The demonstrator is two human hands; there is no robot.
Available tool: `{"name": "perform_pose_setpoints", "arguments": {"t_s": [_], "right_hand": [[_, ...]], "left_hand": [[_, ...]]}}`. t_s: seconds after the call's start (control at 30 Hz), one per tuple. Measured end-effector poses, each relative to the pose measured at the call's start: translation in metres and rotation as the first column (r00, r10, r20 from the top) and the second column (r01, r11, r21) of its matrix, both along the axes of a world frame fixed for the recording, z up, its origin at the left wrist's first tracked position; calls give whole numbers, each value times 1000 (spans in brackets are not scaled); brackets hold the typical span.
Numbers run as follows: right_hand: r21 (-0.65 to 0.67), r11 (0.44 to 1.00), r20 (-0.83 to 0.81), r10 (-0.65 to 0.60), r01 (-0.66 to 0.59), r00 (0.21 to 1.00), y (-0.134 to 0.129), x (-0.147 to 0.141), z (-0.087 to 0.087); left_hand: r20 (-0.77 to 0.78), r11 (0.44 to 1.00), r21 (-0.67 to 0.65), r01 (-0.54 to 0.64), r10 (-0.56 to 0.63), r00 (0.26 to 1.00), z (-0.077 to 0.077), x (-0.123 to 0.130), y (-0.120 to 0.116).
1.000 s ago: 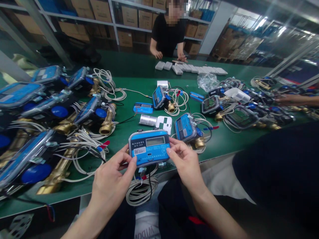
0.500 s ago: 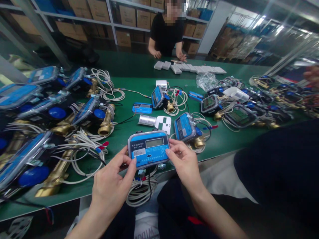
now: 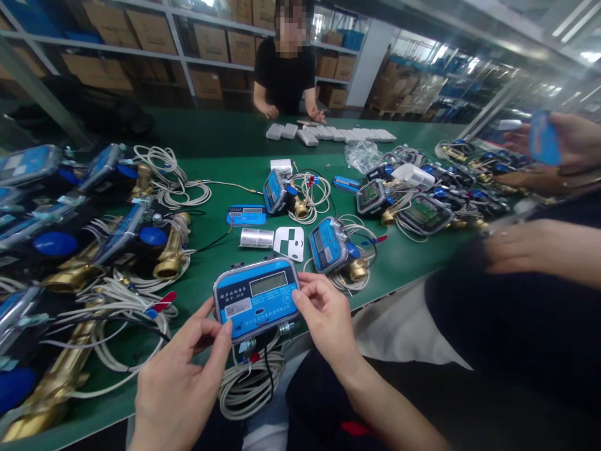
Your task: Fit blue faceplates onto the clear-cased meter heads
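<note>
- Shifted down-left in view since half a second back, same grip though.
- Blue meter unit (image 3: 256, 298) pinched between left hand (image 3: 181, 376) and right hand (image 3: 325, 315), thumbs on its face, over the table edge (image 3: 206, 282).
- Coiled cable (image 3: 251, 385) dangling just below.
- Further back, another meter (image 3: 328, 245), then white boxes (image 3: 328, 133).

The small print on the blue meter (image 3: 256, 298) is too tiny to read. Its back is hidden, and the left hand (image 3: 181, 382) covers its lower left corner. The coil of grey cable (image 3: 251, 385) hangs under the bench's near edge, partly behind the meter. At the bench's left edge, the brass meters (image 3: 56, 376) are cut off. On the right, a co-worker's hand (image 3: 570, 141) is blurred, holding something blue.
</note>
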State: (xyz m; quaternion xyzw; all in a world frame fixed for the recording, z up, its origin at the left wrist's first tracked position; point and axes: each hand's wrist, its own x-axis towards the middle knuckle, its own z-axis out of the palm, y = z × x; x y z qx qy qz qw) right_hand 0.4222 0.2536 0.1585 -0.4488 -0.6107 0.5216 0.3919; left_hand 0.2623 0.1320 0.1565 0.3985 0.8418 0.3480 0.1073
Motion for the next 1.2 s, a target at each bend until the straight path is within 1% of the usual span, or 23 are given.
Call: {"name": "perform_pose_setpoints", "arguments": {"t_s": [0.1,0.27,0.33,0.47,0.6,0.8,0.97,1.03,1.1,1.17,1.2], "right_hand": [[2,1000,9,7,-7,1000,0,0,-1],[16,1000,31,5,-6,1000,-1,0,0],[21,1000,40,2,-3,999,-2,-1,0],[40,999,60,-5,3,998,0,-1,-1],[57,998,76,-2,-2,997,0,-1,-1],[80,997,105,0,-9,995,-1,-2,1],[104,995,136,0,-14,991,1,-2,1],[111,994,146,6,-23,989,2,-1,2],[113,993,151,13,-30,988,3,-1,1],[117,992,155,19,-37,988,4,-1,1],[120,992,159,22,-42,987,5,-1,0]], "left_hand": [[-11,1000,-2,-9,9,1000,2,0,-1],[-8,999,-45,9,-9,1000,-2,-4,-3],[-4,999,-42,14,-14,1000,-2,-4,-3],[-16,1000,-16,-22,22,1000,2,-2,-1],[13,999,-41,-18,18,1000,6,-1,1],[42,997,-57,-50,53,998,10,4,3],[75,993,-114,-9,18,997,8,-3,1],[114,993,-121,13,1,993,7,-10,1],[220,994,-112,11,14,975,6,-20,4],[387,998,-64,4,21,922,6,-29,10],[472,1000,-15,15,-6,882,7,-34,15]]}}
